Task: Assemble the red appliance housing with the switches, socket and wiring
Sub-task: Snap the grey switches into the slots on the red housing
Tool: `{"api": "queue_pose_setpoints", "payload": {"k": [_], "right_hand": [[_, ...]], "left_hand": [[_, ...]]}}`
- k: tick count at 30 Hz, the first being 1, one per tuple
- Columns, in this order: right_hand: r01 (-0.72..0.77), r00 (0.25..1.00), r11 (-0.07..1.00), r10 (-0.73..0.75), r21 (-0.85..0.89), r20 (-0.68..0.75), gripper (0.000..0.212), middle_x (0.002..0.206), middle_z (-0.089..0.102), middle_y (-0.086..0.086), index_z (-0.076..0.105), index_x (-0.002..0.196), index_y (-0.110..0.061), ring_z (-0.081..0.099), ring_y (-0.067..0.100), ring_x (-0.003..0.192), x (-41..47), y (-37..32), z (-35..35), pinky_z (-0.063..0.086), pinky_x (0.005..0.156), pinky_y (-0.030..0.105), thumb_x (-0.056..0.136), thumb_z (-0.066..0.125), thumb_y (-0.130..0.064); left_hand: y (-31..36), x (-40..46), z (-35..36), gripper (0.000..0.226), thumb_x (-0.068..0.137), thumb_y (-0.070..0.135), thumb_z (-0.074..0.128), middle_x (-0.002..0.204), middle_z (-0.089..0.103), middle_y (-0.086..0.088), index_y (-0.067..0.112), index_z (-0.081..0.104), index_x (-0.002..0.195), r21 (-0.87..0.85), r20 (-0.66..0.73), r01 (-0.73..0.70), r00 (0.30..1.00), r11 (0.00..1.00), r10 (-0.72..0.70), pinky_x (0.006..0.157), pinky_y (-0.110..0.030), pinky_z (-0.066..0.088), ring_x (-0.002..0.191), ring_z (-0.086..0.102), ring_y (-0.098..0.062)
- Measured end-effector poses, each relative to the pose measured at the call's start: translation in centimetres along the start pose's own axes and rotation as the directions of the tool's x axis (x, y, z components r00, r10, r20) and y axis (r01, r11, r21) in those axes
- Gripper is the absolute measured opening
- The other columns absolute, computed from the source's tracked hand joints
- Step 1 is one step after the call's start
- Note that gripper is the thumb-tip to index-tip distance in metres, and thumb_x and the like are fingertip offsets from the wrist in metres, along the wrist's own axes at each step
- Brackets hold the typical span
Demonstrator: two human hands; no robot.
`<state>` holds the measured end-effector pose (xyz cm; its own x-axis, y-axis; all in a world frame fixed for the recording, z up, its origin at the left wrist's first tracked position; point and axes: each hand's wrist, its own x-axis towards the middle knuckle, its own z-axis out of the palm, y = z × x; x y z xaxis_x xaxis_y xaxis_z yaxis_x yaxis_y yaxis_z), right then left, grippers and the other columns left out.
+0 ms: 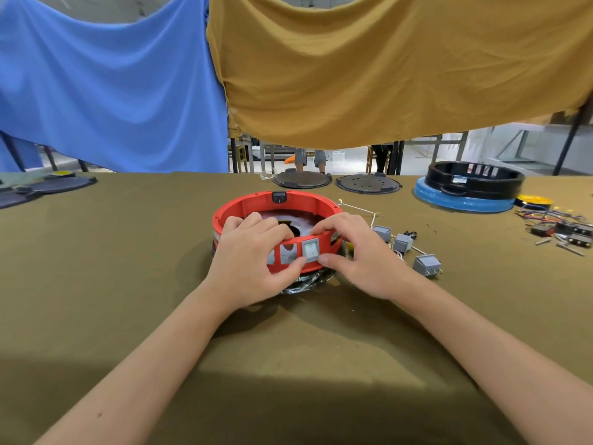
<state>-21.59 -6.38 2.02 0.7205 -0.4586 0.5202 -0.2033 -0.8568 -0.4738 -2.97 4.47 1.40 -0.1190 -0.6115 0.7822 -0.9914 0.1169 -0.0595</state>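
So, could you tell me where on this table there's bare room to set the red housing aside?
The widest bare cloth lies left of the red housing, up to the dark plates at the far left edge. The near strip around the forearms is bare too. Right is crowded: loose grey switches with white wires, then a wiring pile below the black ring on its blue base.

Both forearms are bare to the frame edge, each grip, left (253, 264) and right (356, 252), ungloved and ringless.

Both hands (253, 258) (356, 252) grip red housing (253, 203), thumbs at grey switch (310, 250)
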Motion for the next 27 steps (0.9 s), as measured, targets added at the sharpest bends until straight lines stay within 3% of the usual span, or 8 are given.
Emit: {"api": "queue_pose_setpoints", "payload": {"k": [6, 12, 16, 18, 21, 24, 27], "right_hand": [[0.028, 0.997, 0.995, -0.034, -0.095, -0.064, 0.028, 0.108, 0.051, -0.014, 0.056, 0.109, -0.021, 0.039, 0.005, 0.107, 0.5, -0.3, 0.8, 0.033, 0.085, 0.008, 0.087, 0.07, -0.011], [0.033, 0.997, 0.999, -0.035, -0.034, -0.063, 0.031, 0.114, 0.053, -0.019, 0.058, 0.117, -0.026, 0.041, -0.001, 0.111, -0.1, 0.1, 0.5, 0.032, 0.089, 0.003, 0.09, 0.069, -0.017], [0.019, 0.996, 0.999, -0.023, -0.044, -0.091, 0.031, 0.125, 0.056, -0.014, 0.06, 0.125, -0.024, 0.042, 0.0, 0.121, -0.3, 0.3, 0.2, 0.032, 0.097, 0.008, 0.095, 0.061, -0.017], [-0.064, 0.974, 0.996, 0.049, -0.059, -0.221, 0.029, 0.124, 0.058, -0.009, 0.062, 0.124, -0.02, 0.043, 0.004, 0.121, -0.1, 0.6, -0.3, 0.034, 0.1, 0.016, 0.096, 0.057, -0.013], [-0.344, 0.873, 0.925, 0.253, -0.16, -0.417, 0.031, 0.124, 0.058, 0.001, 0.062, 0.123, -0.015, 0.044, 0.016, 0.119, 0.0, 1.8, -1.5, 0.034, 0.099, 0.024, 0.094, 0.052, -0.007], [-0.605, 0.784, 0.735, 0.48, -0.306, -0.394, 0.039, 0.129, 0.053, 0.012, 0.052, 0.132, -0.012, 0.042, 0.028, 0.121, -0.2, 3.3, -2.5, 0.038, 0.099, 0.036, 0.093, 0.052, -0.011], [-0.696, 0.716, 0.611, 0.629, -0.378, -0.303, 0.039, 0.129, 0.053, 0.015, 0.052, 0.13, -0.01, 0.045, 0.033, 0.12, -0.2, 4.1, -2.8, 0.042, 0.098, 0.041, 0.092, 0.054, -0.014]], "left_hand": [[0.1, 0.0, -0.1, 0.029, 0.081, 0.049, 0.053, 0.077, 0.044, 0.018, 0.022, 0.062, 0.083, -0.017, 0.029, 0.03, 0.999, 0.999, -0.03, 0.071, -0.036, 0.034, 0.076, 0.039, -0.009], [-0.1, -0.1, -0.2, 0.031, 0.085, 0.048, 0.052, 0.08, 0.055, 0.013, 0.021, 0.065, 0.09, -0.023, 0.043, 0.027, 0.999, 0.999, -0.026, 0.071, -0.034, 0.034, 0.077, 0.04, -0.009], [-0.1, -0.1, -0.3, 0.033, 0.086, 0.05, 0.052, 0.075, 0.052, 0.013, 0.02, 0.067, 0.088, -0.044, 0.018, 0.042, 0.999, 0.998, -0.042, 0.068, -0.035, 0.037, 0.073, 0.044, -0.012], [-0.1, -0.1, -0.3, 0.036, 0.086, 0.052, 0.053, 0.072, 0.05, 0.013, 0.019, 0.068, 0.086, -0.053, 0.004, 0.045, 0.999, 0.998, -0.045, 0.065, -0.035, 0.036, 0.07, 0.044, -0.013], [0.1, -0.1, -0.3, 0.036, 0.087, 0.05, 0.056, 0.071, 0.05, 0.012, 0.017, 0.07, 0.086, -0.049, -0.016, 0.042, 0.999, 0.998, -0.043, 0.063, -0.033, 0.035, 0.069, 0.047, -0.014], [0.2, 0.0, -0.1, 0.032, 0.087, 0.046, 0.059, 0.072, 0.047, 0.013, 0.017, 0.072, 0.089, -0.02, -0.027, 0.053, 0.998, 0.998, -0.053, 0.065, -0.029, 0.031, 0.07, 0.046, -0.013], [0.1, 0.0, -0.1, 0.029, 0.088, 0.041, 0.059, 0.078, 0.055, 0.01, 0.017, 0.073, 0.096, -0.03, -0.005, 0.06, 0.998, 0.998, -0.06, 0.067, -0.028, 0.031, 0.075, 0.049, -0.013]]}}
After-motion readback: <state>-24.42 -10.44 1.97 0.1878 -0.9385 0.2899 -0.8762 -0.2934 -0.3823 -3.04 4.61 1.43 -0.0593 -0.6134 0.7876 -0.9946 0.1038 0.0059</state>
